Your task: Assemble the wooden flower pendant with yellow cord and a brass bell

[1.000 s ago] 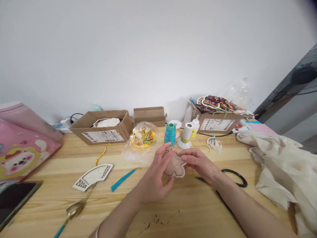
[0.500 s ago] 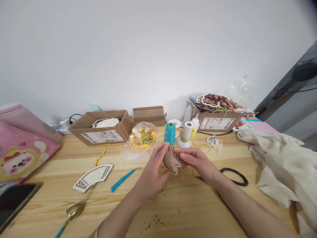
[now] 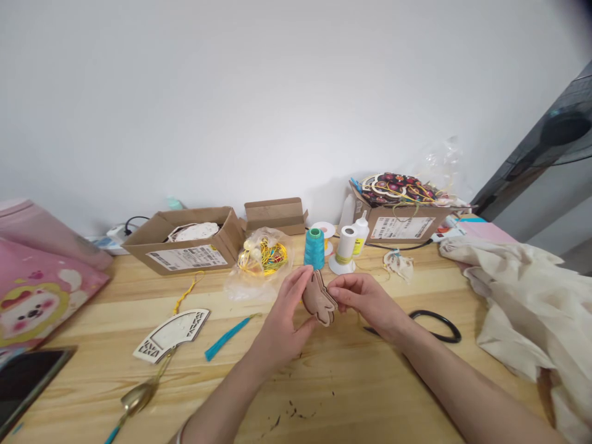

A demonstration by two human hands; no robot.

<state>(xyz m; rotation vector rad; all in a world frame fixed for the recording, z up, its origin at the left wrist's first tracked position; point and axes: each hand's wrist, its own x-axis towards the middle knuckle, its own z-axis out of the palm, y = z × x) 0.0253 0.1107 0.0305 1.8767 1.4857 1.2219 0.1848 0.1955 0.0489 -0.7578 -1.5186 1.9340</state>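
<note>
Item in hand: one layered wooden piece (image 3: 318,300), wavy-edged, held over the table (image 3: 370,385) between your two hands. Your left hand (image 3: 289,314) grips its left side, fingers close together at the upper edge, thumb at the lower. Your right hand (image 3: 367,302) pinches its right edge between thumb and forefinger; the fingertips behind are hard to see. The layers stand too close to count, and the far face is turned from you.

Partly hidden: one black-handled tool (image 3: 439,338), crossed by your right forearm; one white reel (image 3: 327,230), behind the teal thread cone (image 3: 314,248); one pale bottle (image 3: 346,211), behind the nozzle bottle (image 3: 361,233).

Cut off by the frame: one dark-screened device (image 3: 30,382), one pink bag (image 3: 55,290), one cream cloth (image 3: 522,302).

Hard to make out: one gold spoon-like piece (image 3: 137,396); the number of yellow cords (image 3: 271,256) in the clear plastic bag (image 3: 245,288).

Counted: cardboard boxes, three, left (image 3: 136,246), middle (image 3: 275,214) and right (image 3: 432,219); white spool (image 3: 346,243), one; fan-shaped panel (image 3: 173,332), one; loose teal tassel (image 3: 227,338), one.
</note>
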